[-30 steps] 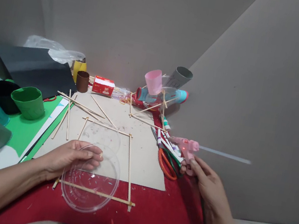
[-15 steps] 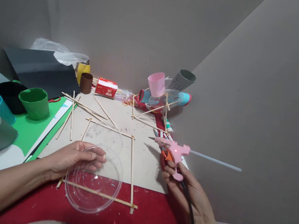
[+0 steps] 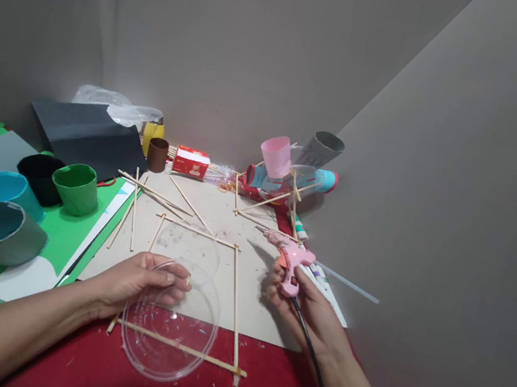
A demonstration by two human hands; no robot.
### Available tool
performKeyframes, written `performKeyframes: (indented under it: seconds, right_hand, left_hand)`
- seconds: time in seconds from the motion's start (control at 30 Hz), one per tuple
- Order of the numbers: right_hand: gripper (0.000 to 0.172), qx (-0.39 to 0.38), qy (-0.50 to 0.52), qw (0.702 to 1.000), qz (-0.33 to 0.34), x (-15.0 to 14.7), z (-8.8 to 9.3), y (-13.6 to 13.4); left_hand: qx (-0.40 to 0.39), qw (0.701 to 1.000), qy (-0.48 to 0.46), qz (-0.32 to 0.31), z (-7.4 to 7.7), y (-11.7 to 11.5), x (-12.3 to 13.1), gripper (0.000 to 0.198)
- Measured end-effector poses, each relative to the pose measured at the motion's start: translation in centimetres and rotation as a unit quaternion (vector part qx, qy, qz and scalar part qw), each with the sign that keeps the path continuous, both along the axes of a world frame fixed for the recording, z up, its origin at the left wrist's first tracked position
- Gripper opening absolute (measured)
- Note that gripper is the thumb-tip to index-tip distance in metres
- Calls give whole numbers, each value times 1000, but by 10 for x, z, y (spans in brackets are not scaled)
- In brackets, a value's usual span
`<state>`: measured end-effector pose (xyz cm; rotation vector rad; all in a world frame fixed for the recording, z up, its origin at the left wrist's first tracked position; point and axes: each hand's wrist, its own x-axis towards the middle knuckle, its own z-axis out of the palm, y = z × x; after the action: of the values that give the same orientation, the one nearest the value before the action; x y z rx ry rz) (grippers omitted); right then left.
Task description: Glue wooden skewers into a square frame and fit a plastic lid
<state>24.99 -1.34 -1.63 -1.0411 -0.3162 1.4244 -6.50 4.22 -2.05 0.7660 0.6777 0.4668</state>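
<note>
My left hand (image 3: 148,281) pinches the upper part of a clear round plastic lid (image 3: 158,363), and a small pale bit shows at the fingertips. Behind it lies a second clear round piece (image 3: 212,255). Both overlap a square frame of thin wooden sticks (image 3: 236,306), joined at the corners with brownish glue. In my right hand (image 3: 302,311) is a pink glue gun (image 3: 294,260), its nozzle pointing left and a clear glue stick (image 3: 352,285) jutting from the back. The nozzle is apart from the lid.
Loose sticks (image 3: 135,212) lie on the pale board (image 3: 217,203). Left are green (image 3: 76,191), black, blue and grey cups on green sheets. At the back stand a red box (image 3: 191,163), a brown cup (image 3: 157,155) and a stick model with pink (image 3: 275,156) and grey tubes.
The glue gun has moved left over the board and turned, with the grip more upright. My left hand still holds the lid. The view has shifted, so the surroundings sit lower and further right.
</note>
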Motion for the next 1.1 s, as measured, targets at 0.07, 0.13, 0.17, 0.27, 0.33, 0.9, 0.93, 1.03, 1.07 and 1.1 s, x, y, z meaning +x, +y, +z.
performKeyframes:
  seconds: [0.07,0.13,0.17,0.27,0.33,0.9,0.93,1.03,1.07,1.1]
  right_hand:
    - [15,-16,3,1000,9,-4,2,11]
    - [19,-33,6,999,24,-6,3,22]
    - [20,-39,8,999,31,-7,3,28]
    - [24,-59,16,997,50,-9,2,43]
    - [26,-72,23,995,61,-10,1,52]
    - [19,-79,-12,986,145,-7,-9,86]
    - [20,-79,-26,986,143,-8,-10,88]
    - [21,-76,-82,985,133,-10,-13,92]
    - [21,-70,-104,984,127,-11,-13,92]
    - [20,-59,-128,983,120,-12,-13,91]
  left_hand:
    - [0,1000,-2,1,0,0,0,27]
    - [-1,1000,-3,3,-1,0,0,27]
    - [-2,1000,-3,4,-2,0,0,28]
    - [-1,1000,-4,4,-3,0,0,29]
    - [2,1000,-4,4,-3,0,0,28]
    - [6,1000,3,-2,-4,1,0,25]
    - [7,1000,2,-2,-4,1,0,25]
    - [5,1000,-3,-1,-4,1,-1,26]
    - [5,1000,-5,-1,-4,1,-1,26]
    - [6,1000,-6,-1,-4,1,-1,26]
